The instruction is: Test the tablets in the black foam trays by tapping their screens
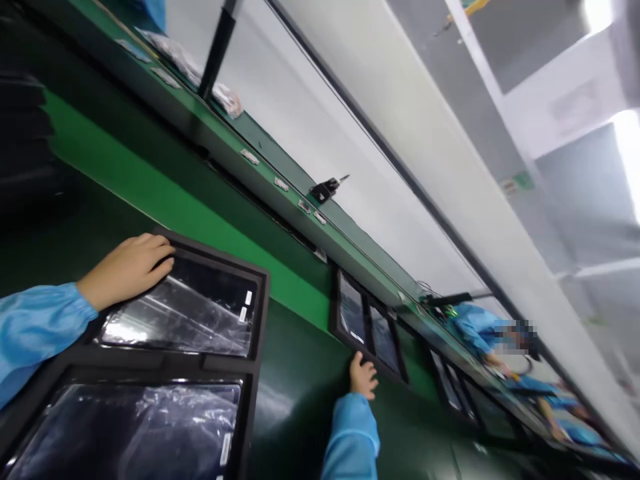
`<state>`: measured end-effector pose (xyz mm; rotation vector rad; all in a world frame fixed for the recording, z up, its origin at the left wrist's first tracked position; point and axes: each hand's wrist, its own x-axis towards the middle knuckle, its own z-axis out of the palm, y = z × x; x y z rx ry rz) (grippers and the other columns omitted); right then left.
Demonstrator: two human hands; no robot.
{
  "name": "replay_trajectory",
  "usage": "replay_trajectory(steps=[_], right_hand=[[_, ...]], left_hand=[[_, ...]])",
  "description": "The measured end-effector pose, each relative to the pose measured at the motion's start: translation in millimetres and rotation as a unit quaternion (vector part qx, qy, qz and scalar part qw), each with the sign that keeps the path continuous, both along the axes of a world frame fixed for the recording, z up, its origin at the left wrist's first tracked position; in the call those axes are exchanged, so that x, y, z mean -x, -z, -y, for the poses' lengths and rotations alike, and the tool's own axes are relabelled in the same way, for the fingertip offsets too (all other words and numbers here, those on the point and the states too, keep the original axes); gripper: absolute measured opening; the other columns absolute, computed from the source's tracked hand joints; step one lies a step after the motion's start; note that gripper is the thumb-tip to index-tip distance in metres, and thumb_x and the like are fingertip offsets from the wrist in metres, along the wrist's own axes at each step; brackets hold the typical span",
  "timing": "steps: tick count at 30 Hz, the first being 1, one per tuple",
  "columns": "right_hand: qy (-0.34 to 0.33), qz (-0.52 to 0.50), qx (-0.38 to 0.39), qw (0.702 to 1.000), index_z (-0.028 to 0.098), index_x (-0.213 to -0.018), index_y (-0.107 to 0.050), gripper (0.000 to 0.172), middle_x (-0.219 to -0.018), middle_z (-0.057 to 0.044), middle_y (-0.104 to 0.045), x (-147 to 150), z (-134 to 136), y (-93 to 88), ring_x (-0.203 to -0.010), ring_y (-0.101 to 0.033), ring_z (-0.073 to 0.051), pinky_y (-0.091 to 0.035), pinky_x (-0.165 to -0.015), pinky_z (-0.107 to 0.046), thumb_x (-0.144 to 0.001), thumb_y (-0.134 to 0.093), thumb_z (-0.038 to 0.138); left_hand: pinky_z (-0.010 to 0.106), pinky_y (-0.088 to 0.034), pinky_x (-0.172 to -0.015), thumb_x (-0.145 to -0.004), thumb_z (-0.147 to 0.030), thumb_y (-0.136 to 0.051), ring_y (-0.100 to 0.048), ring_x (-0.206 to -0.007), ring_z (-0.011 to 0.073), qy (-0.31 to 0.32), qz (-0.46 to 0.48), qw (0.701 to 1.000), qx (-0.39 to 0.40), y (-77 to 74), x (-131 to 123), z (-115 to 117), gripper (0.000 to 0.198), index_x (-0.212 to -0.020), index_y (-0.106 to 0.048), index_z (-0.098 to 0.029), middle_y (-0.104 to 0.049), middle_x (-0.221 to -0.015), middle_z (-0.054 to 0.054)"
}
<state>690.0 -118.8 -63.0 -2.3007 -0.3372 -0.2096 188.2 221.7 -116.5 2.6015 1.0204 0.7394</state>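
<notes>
My left hand (131, 267) is on the far left corner of a black tray (264, 293), its fingers and thumb closed about the rim. Two dark flat screens lie in this tray, an upper screen (200, 300) and a lower screen (135, 427), both under clear wrinkled film with small white labels. Out over the green bench, my right hand (363, 377) has its fingers apart and holds nothing. It is close to the near edge of a second black tray (335, 307), which also carries two screens; whether it touches that edge I cannot tell.
Dark stacked pieces (25, 133) rise at the far left. A raised green shelf (260, 160) runs behind the bench with small parts and a black holder (325, 190) on it. More trays (480, 407) line the bench to the right, where co-workers in blue sleeves (475, 323) sit.
</notes>
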Motion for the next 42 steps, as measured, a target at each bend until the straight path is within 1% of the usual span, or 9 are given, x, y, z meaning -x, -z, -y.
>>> replay_trajectory(steps=[4,8,16,20,22,25,34,39,42], right_hand=[[0.145,0.001,-0.012,0.989,0.022,-0.068,-0.052,0.034,-0.138,-0.021,-0.056,-22,-17,-6.6,-0.144,-0.029,-0.053,-0.030,-0.082,-0.083,-0.071,-0.058,0.055],[0.185,0.030,-0.025,0.982,0.024,-0.082,-0.060,0.038,-0.136,-0.032,-0.053,-10,-33,0.2,-0.141,-0.035,-0.057,-0.024,-0.097,-0.084,-0.067,-0.057,0.059],[-0.170,0.066,-0.049,0.982,0.020,-0.103,-0.072,0.043,-0.131,-0.013,-0.068,191,-75,8.8,-0.126,-0.061,-0.031,-0.045,-0.110,-0.048,-0.088,-0.052,0.054],[-0.593,0.045,0.068,0.801,0.030,-0.112,-0.075,0.024,-0.150,-0.005,-0.055,320,-104,-15.7,-0.149,-0.036,-0.033,-0.030,-0.121,-0.057,-0.093,-0.061,0.035],[-0.684,0.059,0.136,0.714,0.028,-0.127,-0.068,0.035,-0.160,-0.006,-0.044,365,-115,-17.4,-0.154,-0.024,-0.034,-0.026,-0.122,-0.063,-0.092,-0.064,0.034],[-0.711,0.094,0.205,0.666,0.018,-0.131,-0.062,0.043,-0.162,-0.014,-0.038,401,-124,-5.4,-0.156,-0.017,-0.037,-0.025,-0.120,-0.069,-0.093,-0.064,0.038],[-0.687,0.149,0.221,0.676,0.023,-0.121,-0.065,0.031,-0.163,-0.012,-0.038,403,-123,6.6,-0.156,-0.015,-0.037,-0.019,-0.119,-0.073,-0.097,-0.059,0.042],[-0.541,0.109,0.054,0.832,0.023,-0.107,-0.073,0.034,-0.138,-0.011,-0.064,341,-131,-1.9,-0.140,-0.048,-0.026,-0.031,-0.119,-0.055,-0.104,-0.042,0.036],[-0.498,0.079,0.047,0.862,0.022,-0.108,-0.077,0.043,-0.140,-0.011,-0.063,300,-131,-1.2,-0.144,-0.042,-0.027,-0.034,-0.118,-0.053,-0.103,-0.039,0.042]], left_hand=[[0.044,-0.049,-0.086,-0.099,-0.041,-0.033,-0.061,-0.097,0.0279,-0.013,0.012,0.999,0.026,-8.9,-6,-2,0.040,-0.098,-0.067,-0.020,-0.067,-0.103,0.009],[0.046,-0.047,-0.089,-0.100,-0.040,-0.033,-0.059,-0.097,0.0284,-0.015,0.000,0.999,0.038,-12.0,-6,-3,0.041,-0.098,-0.068,-0.018,-0.066,-0.099,0.010],[0.045,-0.045,-0.098,-0.101,-0.039,-0.032,-0.058,-0.111,0.0287,-0.024,0.020,0.997,0.069,-16.3,-4,-6,0.044,-0.118,-0.065,-0.014,-0.066,-0.115,0.013],[0.045,-0.045,-0.100,-0.099,-0.036,-0.035,-0.058,-0.111,0.0291,-0.017,0.032,0.997,0.065,-15.0,-3,-8,0.041,-0.114,-0.066,-0.015,-0.067,-0.114,0.013],[0.046,-0.044,-0.100,-0.099,-0.035,-0.037,-0.058,-0.112,0.0295,-0.014,0.039,0.997,0.065,-13.7,-3,-8,0.039,-0.113,-0.067,-0.015,-0.068,-0.114,0.014],[0.045,-0.044,-0.098,-0.099,-0.034,-0.038,-0.058,-0.112,0.0294,-0.015,0.053,0.996,0.067,-12.3,-4,-7,0.037,-0.111,-0.068,-0.015,-0.068,-0.112,0.013],[0.047,-0.045,-0.100,-0.100,-0.030,-0.048,-0.060,-0.111,0.0257,-0.013,0.085,0.993,0.077,-7.0,-8,-7,0.025,-0.108,-0.066,-0.015,-0.068,-0.108,0.010],[0.044,-0.046,-0.098,-0.100,-0.031,-0.044,-0.061,-0.110,0.0247,-0.016,0.109,0.991,0.081,-5.8,-6,-9,0.029,-0.109,-0.067,-0.015,-0.068,-0.110,0.010],[0.044,-0.047,-0.097,-0.099,-0.034,-0.039,-0.062,-0.107,0.0264,-0.018,0.116,0.990,0.074,-6.3,-5,-8,0.036,-0.108,-0.069,-0.016,-0.069,-0.110,0.011]])
